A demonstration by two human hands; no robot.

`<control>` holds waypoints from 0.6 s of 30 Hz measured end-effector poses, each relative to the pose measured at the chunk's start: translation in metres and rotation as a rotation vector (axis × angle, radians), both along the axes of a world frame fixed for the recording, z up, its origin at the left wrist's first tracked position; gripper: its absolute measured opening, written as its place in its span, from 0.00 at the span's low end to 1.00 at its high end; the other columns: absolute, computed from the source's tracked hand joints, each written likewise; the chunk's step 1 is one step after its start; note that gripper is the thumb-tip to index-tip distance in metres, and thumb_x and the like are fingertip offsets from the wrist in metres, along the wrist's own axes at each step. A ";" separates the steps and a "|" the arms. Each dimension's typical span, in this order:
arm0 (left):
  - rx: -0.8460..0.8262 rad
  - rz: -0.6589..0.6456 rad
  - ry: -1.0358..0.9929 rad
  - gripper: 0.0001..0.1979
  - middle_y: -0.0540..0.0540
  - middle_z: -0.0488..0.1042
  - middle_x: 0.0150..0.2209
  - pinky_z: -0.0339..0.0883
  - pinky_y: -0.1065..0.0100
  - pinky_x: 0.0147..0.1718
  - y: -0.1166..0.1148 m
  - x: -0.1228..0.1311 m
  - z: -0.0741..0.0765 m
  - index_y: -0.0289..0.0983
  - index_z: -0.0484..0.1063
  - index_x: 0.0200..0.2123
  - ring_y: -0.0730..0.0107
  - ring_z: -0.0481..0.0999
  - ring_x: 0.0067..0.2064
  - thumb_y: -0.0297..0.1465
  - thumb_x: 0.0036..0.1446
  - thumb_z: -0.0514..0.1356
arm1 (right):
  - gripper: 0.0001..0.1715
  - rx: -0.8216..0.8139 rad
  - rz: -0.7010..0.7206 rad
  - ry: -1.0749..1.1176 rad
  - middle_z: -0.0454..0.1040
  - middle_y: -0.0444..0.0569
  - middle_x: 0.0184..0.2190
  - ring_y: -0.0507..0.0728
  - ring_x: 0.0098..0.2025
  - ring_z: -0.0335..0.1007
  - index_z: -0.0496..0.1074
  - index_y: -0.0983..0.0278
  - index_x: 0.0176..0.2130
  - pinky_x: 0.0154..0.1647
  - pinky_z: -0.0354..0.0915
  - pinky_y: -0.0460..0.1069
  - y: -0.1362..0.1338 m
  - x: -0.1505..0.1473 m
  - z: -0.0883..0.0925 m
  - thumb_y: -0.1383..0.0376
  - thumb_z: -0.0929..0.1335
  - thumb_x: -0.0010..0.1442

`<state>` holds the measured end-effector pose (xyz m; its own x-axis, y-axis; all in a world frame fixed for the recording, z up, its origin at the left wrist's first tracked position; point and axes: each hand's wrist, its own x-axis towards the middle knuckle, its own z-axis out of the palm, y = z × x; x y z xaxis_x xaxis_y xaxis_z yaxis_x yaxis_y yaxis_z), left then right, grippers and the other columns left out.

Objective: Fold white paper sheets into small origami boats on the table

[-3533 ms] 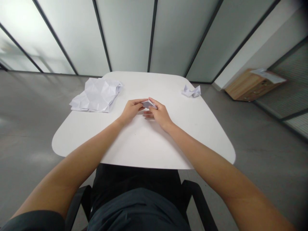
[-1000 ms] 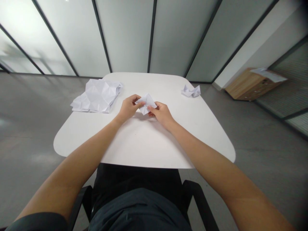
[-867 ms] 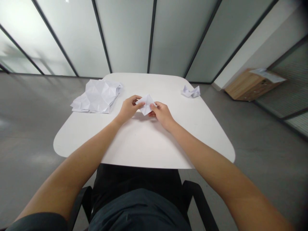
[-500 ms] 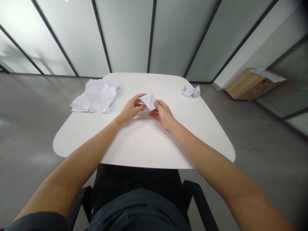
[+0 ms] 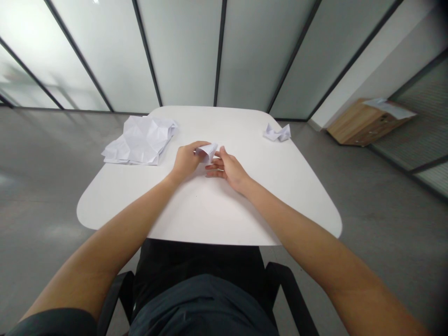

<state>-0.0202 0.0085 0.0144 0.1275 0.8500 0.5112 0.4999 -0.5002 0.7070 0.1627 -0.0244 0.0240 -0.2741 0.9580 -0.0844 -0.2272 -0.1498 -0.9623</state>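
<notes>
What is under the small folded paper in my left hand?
Only the white table shows below the folded paper; the left hand covers part of the paper, so its underside is hidden.

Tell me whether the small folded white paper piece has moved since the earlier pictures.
Yes: the small folded white paper piece has shifted left, closer to the large creased white paper sheet lying on the table.

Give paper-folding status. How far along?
Looks done: a creased sheet lies opened out; a crumpled paper piece sits far right. In hand: the left hand grips a small folded paper; the right hand is open beside it. Left: the sheet and crumpled piece lie untouched.
</notes>
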 end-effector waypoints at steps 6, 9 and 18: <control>0.144 -0.254 0.299 0.29 0.43 0.72 0.68 0.63 0.52 0.69 -0.001 0.006 -0.001 0.42 0.73 0.67 0.53 0.73 0.67 0.32 0.62 0.60 | 0.35 -0.097 -0.034 0.168 0.83 0.52 0.40 0.62 0.43 0.80 0.76 0.58 0.47 0.41 0.81 0.56 0.003 0.004 0.002 0.33 0.63 0.67; 0.137 -0.344 0.308 0.30 0.39 0.65 0.72 0.59 0.48 0.71 0.000 0.009 -0.003 0.40 0.70 0.69 0.51 0.67 0.72 0.41 0.67 0.59 | 0.33 -0.122 -0.071 0.208 0.83 0.52 0.40 0.63 0.41 0.81 0.76 0.58 0.46 0.41 0.81 0.58 0.007 0.010 0.001 0.34 0.64 0.68; 0.161 -0.176 0.209 0.30 0.38 0.77 0.63 0.69 0.53 0.63 0.007 0.003 -0.006 0.39 0.71 0.66 0.53 0.77 0.61 0.43 0.64 0.66 | 0.15 -0.109 -0.115 0.251 0.83 0.48 0.40 0.59 0.41 0.80 0.76 0.60 0.44 0.44 0.82 0.57 0.011 0.008 0.000 0.56 0.64 0.74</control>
